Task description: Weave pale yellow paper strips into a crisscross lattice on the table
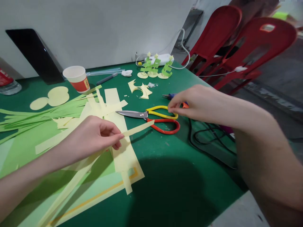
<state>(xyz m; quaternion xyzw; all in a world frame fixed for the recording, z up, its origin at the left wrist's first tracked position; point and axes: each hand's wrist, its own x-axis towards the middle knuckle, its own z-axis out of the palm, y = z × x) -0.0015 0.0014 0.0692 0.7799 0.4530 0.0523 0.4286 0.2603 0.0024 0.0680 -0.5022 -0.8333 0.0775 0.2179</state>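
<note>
My left hand (93,137) is closed in a pinch on a narrow pale-yellow paper strip (138,128) that juts to the right above the green table. My right hand (189,101) reaches over the scissors (153,117), which lie flat with one yellow and one red handle loop; its fingertips touch the yellow loop. Behind that hand lies a tool with a blue and orange body (171,96), partly hidden. Under my left hand lie several yellow paper strips (118,132) and green strips (35,118).
A paper cup (77,78) stands at the back left beside yellow paper circles (50,97). Small green paper trees (155,66) stand near a white power strip (163,57). Black cables (208,138) trail on the right. Two red chairs (241,47) stand beyond the table's edge.
</note>
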